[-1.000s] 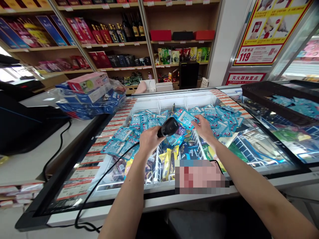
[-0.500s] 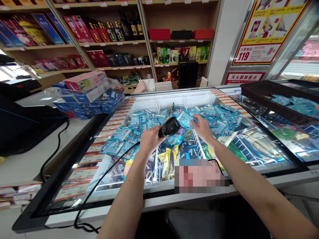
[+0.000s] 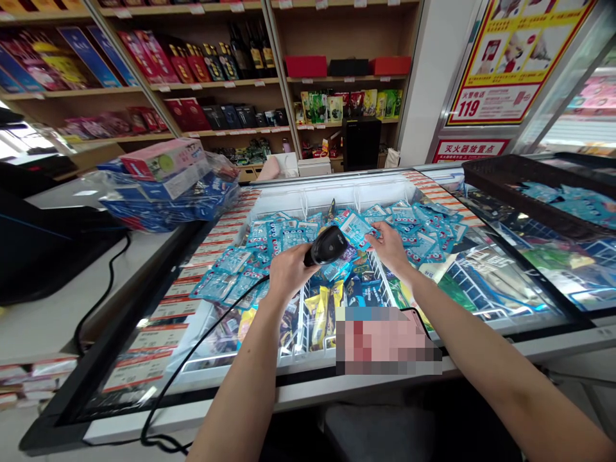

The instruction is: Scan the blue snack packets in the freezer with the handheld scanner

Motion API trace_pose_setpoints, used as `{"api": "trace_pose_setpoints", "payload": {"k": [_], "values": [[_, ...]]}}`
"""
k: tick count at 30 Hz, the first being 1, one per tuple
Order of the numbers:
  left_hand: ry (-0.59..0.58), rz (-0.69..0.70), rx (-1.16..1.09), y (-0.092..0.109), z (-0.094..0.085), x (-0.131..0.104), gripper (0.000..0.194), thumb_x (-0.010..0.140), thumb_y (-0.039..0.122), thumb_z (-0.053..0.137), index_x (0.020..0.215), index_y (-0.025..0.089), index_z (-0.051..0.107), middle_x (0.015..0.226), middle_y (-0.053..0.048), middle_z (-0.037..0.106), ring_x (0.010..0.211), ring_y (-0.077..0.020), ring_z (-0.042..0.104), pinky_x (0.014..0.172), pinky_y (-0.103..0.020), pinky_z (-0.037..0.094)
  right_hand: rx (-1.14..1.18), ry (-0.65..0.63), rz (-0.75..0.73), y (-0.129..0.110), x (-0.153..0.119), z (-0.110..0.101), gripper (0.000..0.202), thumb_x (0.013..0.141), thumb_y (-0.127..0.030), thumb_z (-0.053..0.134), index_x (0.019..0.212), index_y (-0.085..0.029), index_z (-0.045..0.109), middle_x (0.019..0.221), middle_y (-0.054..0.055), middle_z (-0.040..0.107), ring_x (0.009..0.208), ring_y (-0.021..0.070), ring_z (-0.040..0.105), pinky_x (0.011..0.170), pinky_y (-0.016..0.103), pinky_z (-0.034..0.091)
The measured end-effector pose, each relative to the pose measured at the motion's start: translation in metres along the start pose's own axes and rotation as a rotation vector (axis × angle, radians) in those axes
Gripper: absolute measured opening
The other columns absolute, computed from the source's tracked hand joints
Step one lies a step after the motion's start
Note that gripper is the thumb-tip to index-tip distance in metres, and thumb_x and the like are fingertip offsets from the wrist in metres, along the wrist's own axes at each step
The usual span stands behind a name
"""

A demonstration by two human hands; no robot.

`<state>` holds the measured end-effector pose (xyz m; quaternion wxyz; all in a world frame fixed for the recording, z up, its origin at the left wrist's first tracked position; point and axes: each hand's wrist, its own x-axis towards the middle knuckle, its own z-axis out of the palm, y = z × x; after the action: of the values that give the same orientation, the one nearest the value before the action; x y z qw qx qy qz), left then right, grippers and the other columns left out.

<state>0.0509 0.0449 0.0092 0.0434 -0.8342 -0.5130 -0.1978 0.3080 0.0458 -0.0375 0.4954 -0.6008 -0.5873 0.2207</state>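
Observation:
A black corded barcode scanner is gripped in my left hand, its head angled toward the right. My right hand pinches the edge of a light-blue packet, whose printed side with a barcode faces me. Scanner head and packet are close together; whether they touch I cannot tell. Many similar blue packets lie in a heap on the left, and another heap spreads to the right of my right hand. Both heaps rest on the glass top of a chest freezer.
Yellow ice-cream wrappers show inside the freezer. A pixelated phone lies at its front edge. The scanner's black cable runs to the lower left. Bagged blue boxes stand at left, a dark basket at right.
The blue packet has tilted slightly, so its barcode shows more clearly. Both hands stay nearly in place, and the view has shifted very little.

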Motion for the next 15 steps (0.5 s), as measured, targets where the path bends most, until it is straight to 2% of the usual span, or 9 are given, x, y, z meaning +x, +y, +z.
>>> {"api": "trace_pose_setpoints", "payload": {"k": [4,15], "values": [[-0.011,-0.005,0.005,0.0010,0.0000,0.0001,0.032,0.078,0.041,0.053,0.103,0.025,0.063,0.094,-0.003,0.069,0.083,-0.0210,0.062,0.059,-0.025,0.036,-0.035,0.026,-0.016,0.0009,-0.0004,-0.0003,0.040,0.081,-0.042,0.050,0.114,-0.021,0.049,0.113,0.009,0.060,0.073,0.0215,0.066,0.057,0.036,0.056],[-0.035,0.001,-0.003,0.0009,-0.0003,0.0004,0.035,0.076,0.043,0.055,0.105,0.024,0.062,0.094,-0.005,0.069,0.084,-0.0216,0.063,0.062,-0.025,0.039,-0.129,0.103,-0.049,0.0070,0.0019,-0.0036,0.034,0.083,-0.040,0.048,0.111,-0.020,0.051,0.106,0.008,0.063,0.069,0.0210,0.066,0.068,0.040,0.054]]}}
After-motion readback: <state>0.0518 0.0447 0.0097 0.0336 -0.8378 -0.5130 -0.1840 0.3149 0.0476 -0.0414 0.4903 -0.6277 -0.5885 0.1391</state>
